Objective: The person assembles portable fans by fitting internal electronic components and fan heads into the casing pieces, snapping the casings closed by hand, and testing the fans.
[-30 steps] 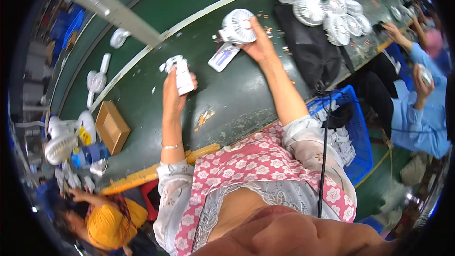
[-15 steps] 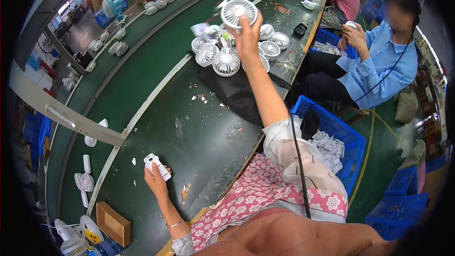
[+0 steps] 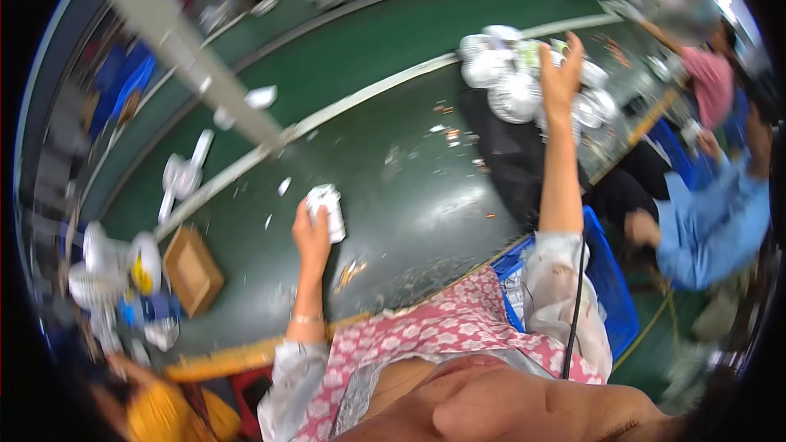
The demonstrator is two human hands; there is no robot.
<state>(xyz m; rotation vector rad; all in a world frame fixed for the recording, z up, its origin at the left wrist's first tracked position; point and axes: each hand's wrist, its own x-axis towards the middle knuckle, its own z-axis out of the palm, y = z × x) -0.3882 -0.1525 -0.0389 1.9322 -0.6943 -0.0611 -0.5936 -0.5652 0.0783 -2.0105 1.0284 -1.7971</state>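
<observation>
My left hand (image 3: 311,233) is closed around a white plastic casing (image 3: 332,211), held just above the green table. My right hand (image 3: 561,82) reaches out over a pile of small white fan heads (image 3: 514,98), fingers apart and nothing seen in them. Motion blurs the pile, and my hand covers part of it. Under the fan heads lies a black mesh cloth (image 3: 503,164).
Small scraps (image 3: 352,274) lie on the green table (image 3: 393,221). A cardboard box (image 3: 194,270) and white fans (image 3: 106,266) sit at the left. A metal post (image 3: 196,57) rises beyond the table. On the right, a blue crate (image 3: 618,303) stands near a blue-shirted co-worker (image 3: 712,229).
The fan head that my right hand held up is no longer in it, and its fingers have spread. My view has turned left. The left hand still holds the casing.
</observation>
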